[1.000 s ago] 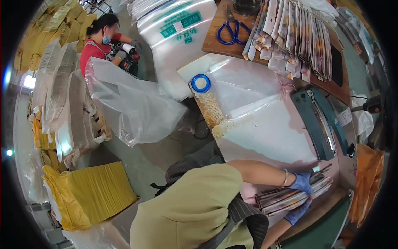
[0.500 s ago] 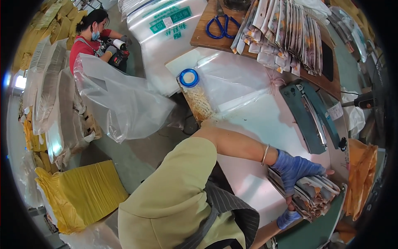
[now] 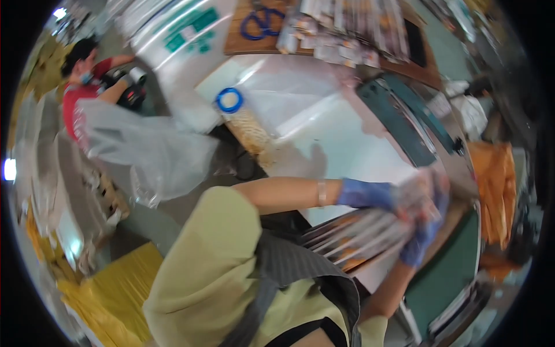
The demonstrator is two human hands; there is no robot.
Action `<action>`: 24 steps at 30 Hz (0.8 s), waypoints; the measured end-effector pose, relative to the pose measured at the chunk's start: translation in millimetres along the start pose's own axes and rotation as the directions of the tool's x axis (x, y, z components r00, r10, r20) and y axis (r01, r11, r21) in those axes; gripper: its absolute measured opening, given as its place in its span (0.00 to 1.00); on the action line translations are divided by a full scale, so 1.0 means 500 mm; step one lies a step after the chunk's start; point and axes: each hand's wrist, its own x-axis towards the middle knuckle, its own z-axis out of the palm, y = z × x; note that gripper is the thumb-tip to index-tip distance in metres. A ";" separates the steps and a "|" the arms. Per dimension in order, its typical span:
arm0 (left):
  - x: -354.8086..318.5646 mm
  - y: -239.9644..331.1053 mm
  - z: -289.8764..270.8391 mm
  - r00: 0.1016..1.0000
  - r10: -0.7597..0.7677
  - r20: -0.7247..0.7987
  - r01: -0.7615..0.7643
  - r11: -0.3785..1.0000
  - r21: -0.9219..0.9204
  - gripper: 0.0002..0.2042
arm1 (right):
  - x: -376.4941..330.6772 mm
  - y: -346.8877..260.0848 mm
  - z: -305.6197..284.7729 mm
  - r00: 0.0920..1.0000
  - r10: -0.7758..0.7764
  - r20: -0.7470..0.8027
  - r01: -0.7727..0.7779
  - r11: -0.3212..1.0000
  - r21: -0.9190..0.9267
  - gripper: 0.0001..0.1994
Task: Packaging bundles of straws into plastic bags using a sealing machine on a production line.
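My left hand, in a blue glove with a bracelet at the wrist, reaches across the white table and grips the far end of a bundle of flat packets. My right hand, also in a blue glove, holds the same end from below. The bundle lies at the table's near edge and points back toward my body. Something clear and shiny covers its far end, but motion blur hides the details.
A blue tape roll and a dark green sealing machine sit on the table. Blue scissors and rows of packets lie on a wooden board behind. A person in red, a big clear bag, yellow sacks at left.
My left arm has stretched further right across the table. Both hands have come together on the bundle's far end, and the bundle sits higher and closer to the table's middle.
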 end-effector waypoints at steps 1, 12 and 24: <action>-0.035 -0.040 -0.007 0.992 -0.121 -0.043 0.107 0.965 -0.238 0.24 | 0.018 -0.011 0.066 0.979 0.125 0.160 -0.159 0.963 0.217 0.46; -0.321 0.086 -0.330 0.477 0.654 -0.587 0.606 0.240 0.759 0.24 | -0.008 0.106 0.231 0.804 0.176 0.568 -0.534 0.636 0.558 0.12; -0.374 0.143 -0.378 0.647 0.420 -0.636 0.424 0.496 0.758 0.09 | -0.004 0.105 0.257 0.795 0.199 0.574 -0.555 0.623 0.552 0.14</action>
